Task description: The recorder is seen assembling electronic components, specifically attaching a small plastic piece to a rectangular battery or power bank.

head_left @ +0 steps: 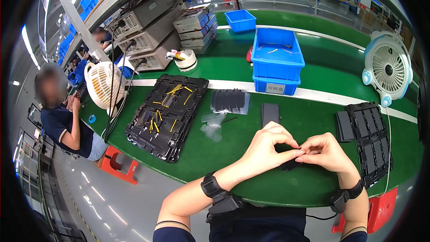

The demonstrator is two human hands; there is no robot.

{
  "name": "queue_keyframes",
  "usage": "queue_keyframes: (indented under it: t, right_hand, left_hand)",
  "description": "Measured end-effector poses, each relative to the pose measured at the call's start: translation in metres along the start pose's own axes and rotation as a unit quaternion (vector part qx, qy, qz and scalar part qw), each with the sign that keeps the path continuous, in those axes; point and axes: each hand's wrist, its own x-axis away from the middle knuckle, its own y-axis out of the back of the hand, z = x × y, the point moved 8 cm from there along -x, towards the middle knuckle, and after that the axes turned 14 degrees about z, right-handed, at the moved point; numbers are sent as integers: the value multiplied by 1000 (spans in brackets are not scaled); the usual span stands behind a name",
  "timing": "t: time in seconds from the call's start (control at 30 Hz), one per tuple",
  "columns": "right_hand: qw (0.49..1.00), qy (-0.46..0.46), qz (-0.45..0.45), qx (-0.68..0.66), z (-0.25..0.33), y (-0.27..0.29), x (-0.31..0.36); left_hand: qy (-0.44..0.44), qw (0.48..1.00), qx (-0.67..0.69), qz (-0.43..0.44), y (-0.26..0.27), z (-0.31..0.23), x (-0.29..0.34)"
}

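Over the near edge of the green table, my left hand (272, 147) and my right hand (326, 153) meet fingertip to fingertip. Both are pinched closed on something small and dark, mostly hidden by the fingers. Just beneath them lies a black piece (290, 165), partly covered by my hands. Beyond my left hand rests a flat dark grey block (270, 113). Farther left are a stack of black strips (228, 101) on clear film and a crumpled clear plastic sheet (213, 125). A black tray (370, 141) with dark grey rectangular pieces stands right of my right hand.
A black tray (181, 107) holding yellow strips lies left. Stacked blue bins (277, 65) stand ahead, with another blue bin (240, 20) behind. White fans (388, 67) flank the table. Grey instruments (154, 31) are piled back left. A person (67, 121) works at far left.
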Motion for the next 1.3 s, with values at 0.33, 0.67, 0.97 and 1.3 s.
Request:
queue_keyframes:
  t: [0.33, 0.67, 0.97, 1.3]
  right_hand:
    - [986, -75, 151, 16, 2, 4, 14]
    - [901, 106, 6, 420, 31, 5, 0]
    - [920, 122, -144, 344, 28, 38, 7]
    - [971, 124, -198, 46, 13, 47, 8]
  left_hand:
    - [28, 996, -77, -35, 43, 2, 3]
    - [211, 849, -464, -137, 103, 34, 16]
    - [88, 949, -257, 162, 44, 70, -40]
    - [75, 979, 188, 38, 14, 29, -41]
